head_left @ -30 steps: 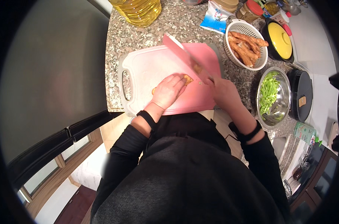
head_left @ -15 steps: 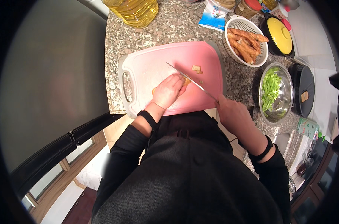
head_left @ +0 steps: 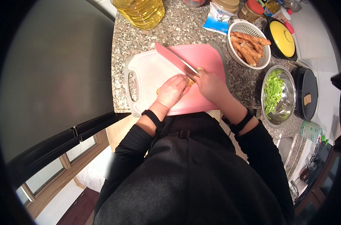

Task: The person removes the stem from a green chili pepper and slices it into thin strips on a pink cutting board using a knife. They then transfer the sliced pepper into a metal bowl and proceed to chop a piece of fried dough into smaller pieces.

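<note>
A pink and white cutting board (head_left: pixel 150 73) with a grey rim lies at the counter's front edge. My left hand (head_left: pixel 173 92) presses down on a fried dough stick (head_left: pixel 191 82), most of it hidden under the palm, its golden end showing at the fingertips. My right hand (head_left: pixel 212 87) is closed round the handle of a kitchen knife (head_left: pixel 172 59), whose wide blade points to the far left across the board. The blade's near end stands right beside the dough and my left fingertips. A pale cut bit (head_left: pixel 200 70) shows beside the right hand, partly covered.
At the back right stand a white basket (head_left: pixel 235 48) of fried dough sticks, a black pot with yellow lid (head_left: pixel 281 39) and a blue-white packet (head_left: pixel 217 20). A steel bowl (head_left: pixel 290 95) of sliced green vegetable is at right. An oil jug (head_left: pixel 142 15) stands far left.
My right hand has moved left and away from me with the knife, and its blade now reaches past the board's far edge. The left hand stays on the dough stick.
</note>
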Demonstrator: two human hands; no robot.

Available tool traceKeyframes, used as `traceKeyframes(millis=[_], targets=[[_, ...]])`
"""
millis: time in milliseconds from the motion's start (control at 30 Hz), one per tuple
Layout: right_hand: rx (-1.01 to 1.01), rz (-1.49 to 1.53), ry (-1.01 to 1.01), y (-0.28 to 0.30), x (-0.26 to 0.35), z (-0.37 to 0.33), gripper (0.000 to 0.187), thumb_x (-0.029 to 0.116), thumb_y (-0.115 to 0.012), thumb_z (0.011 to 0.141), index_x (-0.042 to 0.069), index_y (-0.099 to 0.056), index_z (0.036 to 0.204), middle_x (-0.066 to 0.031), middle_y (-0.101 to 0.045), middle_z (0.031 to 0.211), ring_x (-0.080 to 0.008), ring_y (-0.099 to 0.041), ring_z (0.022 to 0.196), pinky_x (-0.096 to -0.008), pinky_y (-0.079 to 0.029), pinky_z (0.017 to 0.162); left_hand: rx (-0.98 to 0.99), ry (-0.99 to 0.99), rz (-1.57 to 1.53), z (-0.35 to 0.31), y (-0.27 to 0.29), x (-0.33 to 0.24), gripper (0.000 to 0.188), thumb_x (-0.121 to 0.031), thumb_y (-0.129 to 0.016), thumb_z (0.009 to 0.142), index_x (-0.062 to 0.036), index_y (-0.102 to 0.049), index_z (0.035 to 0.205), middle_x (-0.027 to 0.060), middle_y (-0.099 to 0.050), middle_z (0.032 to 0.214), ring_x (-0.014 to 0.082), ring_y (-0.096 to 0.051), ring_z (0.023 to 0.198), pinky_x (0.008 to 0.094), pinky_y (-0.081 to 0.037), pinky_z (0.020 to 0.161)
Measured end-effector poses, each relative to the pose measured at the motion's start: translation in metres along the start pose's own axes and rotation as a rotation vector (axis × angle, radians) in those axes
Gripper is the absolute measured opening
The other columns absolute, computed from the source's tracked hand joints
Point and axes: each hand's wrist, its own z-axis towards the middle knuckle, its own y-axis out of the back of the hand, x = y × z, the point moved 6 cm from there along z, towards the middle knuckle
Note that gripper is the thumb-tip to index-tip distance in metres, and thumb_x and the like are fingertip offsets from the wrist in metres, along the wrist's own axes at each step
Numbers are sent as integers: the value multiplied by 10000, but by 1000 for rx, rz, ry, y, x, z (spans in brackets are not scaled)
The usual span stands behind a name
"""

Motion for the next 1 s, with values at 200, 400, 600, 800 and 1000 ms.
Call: traceKeyframes(millis=[200,400,600,800,1000], targets=[[8,-7,-53,39,-2,-40,260,262,-499,1003,17,-577,1047,-240,-671,800,-449,-661,770,-562,-512,695,3,40,2,-14,13,1,278,-174,-736,803,-64,-672,1051,80,-654,1094,262,-618,1071,393,-480,959],[187,-154,-110,49,18,-81,218,247,-488,1013,37,-540,985,-220,-663,768,-439,-656,735,-564,-509,673,2,27,34,-14,8,4,228,-190,-721,805,-75,-680,998,66,-653,1068,251,-622,1058,387,-492,947],[226,-248,-71,43,10,-89,185,211,-487,1007,41,-520,941,-193,-656,696,-404,-675,669,-516,-531,598,-19,-7,24,-13,6,4,264,-165,-739,770,-74,-690,1012,60,-647,989,253,-631,956,387,-514,880],[148,-166,-11,13,17,-44,177,202,-493,998,34,-544,1018,-195,-667,725,-407,-682,688,-525,-536,619,-6,-2,38,-9,2,8,213,-159,-724,758,-85,-691,954,46,-654,976,235,-637,958,362,-521,875],[93,-35,-78,-29,10,-1,301,284,-508,1012,17,-562,1140,-234,-675,782,-433,-674,753,-546,-521,660,7,-12,49,-10,2,8,188,-160,-730,763,-91,-695,934,37,-659,1023,231,-640,1000,357,-519,881]])
